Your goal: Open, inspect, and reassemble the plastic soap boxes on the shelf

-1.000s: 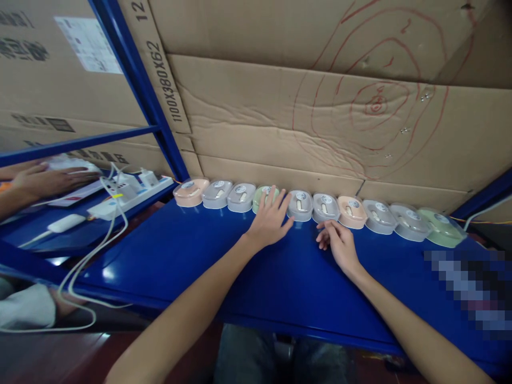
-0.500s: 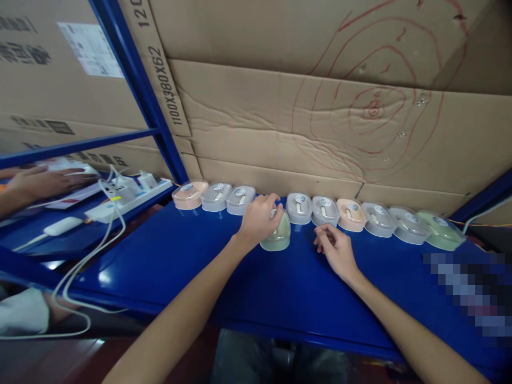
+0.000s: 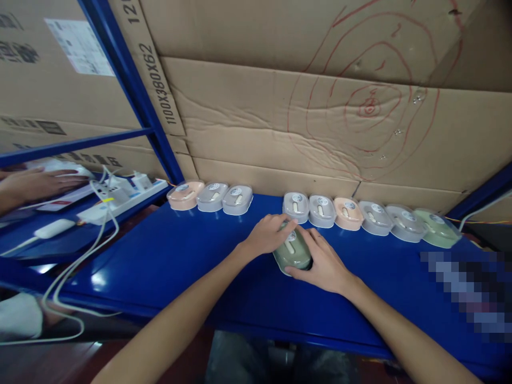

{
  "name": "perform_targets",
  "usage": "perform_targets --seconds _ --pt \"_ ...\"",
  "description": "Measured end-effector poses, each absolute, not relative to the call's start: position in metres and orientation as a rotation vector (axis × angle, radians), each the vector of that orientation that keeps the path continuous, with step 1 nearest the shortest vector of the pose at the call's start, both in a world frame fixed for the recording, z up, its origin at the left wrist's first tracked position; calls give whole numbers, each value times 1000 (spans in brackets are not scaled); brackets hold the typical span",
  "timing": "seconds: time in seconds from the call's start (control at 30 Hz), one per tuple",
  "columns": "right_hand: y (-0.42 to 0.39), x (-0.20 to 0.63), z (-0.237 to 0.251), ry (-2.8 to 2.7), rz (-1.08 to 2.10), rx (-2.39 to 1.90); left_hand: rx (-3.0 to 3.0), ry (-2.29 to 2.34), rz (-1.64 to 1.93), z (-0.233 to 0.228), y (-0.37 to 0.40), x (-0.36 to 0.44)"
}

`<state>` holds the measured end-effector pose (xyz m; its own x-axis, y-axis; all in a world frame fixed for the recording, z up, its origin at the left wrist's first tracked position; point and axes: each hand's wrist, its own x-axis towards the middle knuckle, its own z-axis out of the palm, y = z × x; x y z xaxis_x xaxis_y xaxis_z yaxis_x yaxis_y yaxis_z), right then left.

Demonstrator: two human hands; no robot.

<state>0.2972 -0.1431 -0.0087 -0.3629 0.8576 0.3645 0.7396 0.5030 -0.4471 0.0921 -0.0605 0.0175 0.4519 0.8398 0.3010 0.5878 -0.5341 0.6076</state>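
Note:
A green oval case with a clear lid sits on the blue shelf top, pulled out in front of a row of like cases. My left hand grips its left and far side. My right hand wraps its right and near side. Along the cardboard wall stand a peach case, two grey cases, a gap, then several more cases ending with a green case.
A cardboard wall backs the shelf. A blue upright post stands at the left. Beyond it, a white power strip with cables lies on the neighbouring shelf, where another person's hand rests. A blurred patch covers the right.
My left hand reached to the green case in the row, pulled it out toward me, and left a gap. My right hand moved in and closed around the case's right side.

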Motion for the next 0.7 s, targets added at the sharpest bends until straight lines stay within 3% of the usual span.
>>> perform_targets --seconds 0.2,0.47,0.7 --pt "-139 302 -10 -2083 378 -1271 2146 1108 860 22 -58 89" --pt "-121 313 -21 -1408 976 -1019 1656 982 1134 12 -42 91" --pt "-127 312 -27 -1504 861 -969 1355 606 846 14 -68 111"
